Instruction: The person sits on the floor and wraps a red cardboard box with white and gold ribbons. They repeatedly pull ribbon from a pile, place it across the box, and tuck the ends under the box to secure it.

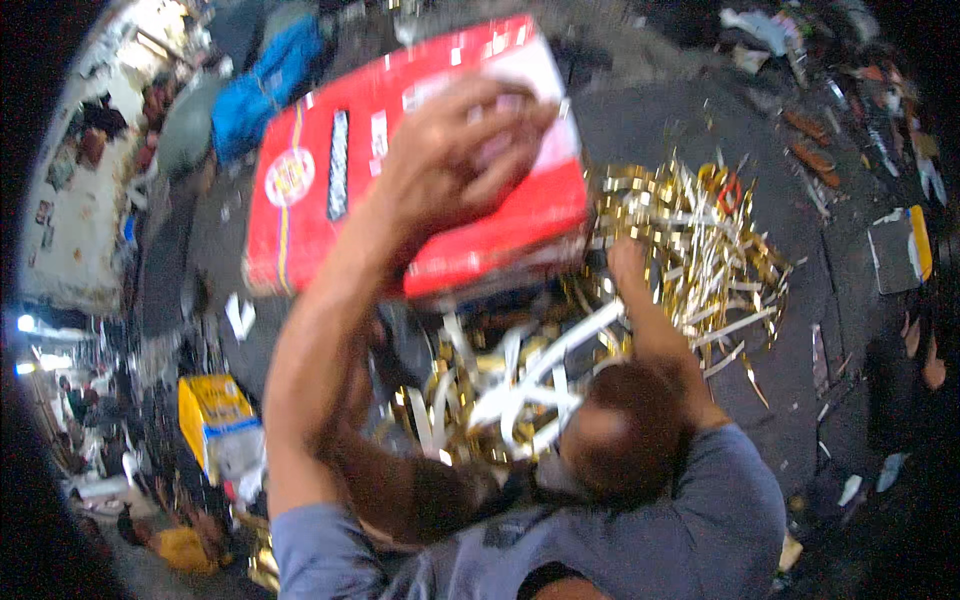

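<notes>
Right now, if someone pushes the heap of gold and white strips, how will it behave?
The gold and white strips look thin, curled and loose, so probably light and floppy. Pushed, the heap would likely scatter, not slide whole; some strips already lie apart on the dark floor.

A cluttered floor workshop: a heap of shiny gold and white foil strips (690,250) lies on the dark floor (650,120), with scattered hand tools (815,150) and paper scraps (240,315).

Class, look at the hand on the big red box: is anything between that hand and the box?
Nothing visible. The left hand lies flat on the red box, in direct contact. The right hand is apart, in the gold and white strips beside the box.
</notes>
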`<action>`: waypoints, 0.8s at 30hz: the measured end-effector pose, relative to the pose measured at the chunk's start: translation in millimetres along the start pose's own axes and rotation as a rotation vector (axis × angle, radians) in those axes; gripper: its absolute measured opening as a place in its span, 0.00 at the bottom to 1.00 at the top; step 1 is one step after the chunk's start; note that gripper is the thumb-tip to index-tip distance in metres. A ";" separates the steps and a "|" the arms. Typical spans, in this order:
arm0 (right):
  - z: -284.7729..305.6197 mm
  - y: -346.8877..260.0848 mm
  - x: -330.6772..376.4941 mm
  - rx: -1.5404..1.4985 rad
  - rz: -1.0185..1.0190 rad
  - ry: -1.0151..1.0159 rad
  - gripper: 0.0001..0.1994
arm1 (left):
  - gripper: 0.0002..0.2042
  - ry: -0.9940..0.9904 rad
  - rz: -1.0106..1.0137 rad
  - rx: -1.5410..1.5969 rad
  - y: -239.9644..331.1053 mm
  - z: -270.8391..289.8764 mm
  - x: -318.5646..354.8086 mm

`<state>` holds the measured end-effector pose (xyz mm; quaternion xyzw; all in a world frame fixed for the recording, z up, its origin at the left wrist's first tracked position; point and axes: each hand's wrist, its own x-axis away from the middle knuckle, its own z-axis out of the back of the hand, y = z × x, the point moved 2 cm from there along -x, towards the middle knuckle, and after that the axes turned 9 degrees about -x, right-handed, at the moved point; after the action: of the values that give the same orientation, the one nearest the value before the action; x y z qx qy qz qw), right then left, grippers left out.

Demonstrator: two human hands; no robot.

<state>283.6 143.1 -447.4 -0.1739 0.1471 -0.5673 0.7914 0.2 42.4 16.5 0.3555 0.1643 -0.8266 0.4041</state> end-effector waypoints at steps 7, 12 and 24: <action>18.3 3.4 4.2 -0.034 -0.199 -0.069 0.16 | 0.23 -0.106 -0.084 -0.084 -12.1 -10.1 -0.4; 29.5 -18.7 13.9 -0.066 -0.277 -0.092 0.19 | 0.33 -0.242 0.124 -0.211 0.0 -2.7 7.8; 238.6 36.7 69.8 -1.665 -0.715 0.471 0.16 | 0.11 -0.210 0.764 0.346 184.2 -175.0 186.1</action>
<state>439.2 113.6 -252.2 -0.6002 0.6005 -0.5095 0.1401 146.2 -76.4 -236.0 0.3672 -0.1624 -0.6648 0.6300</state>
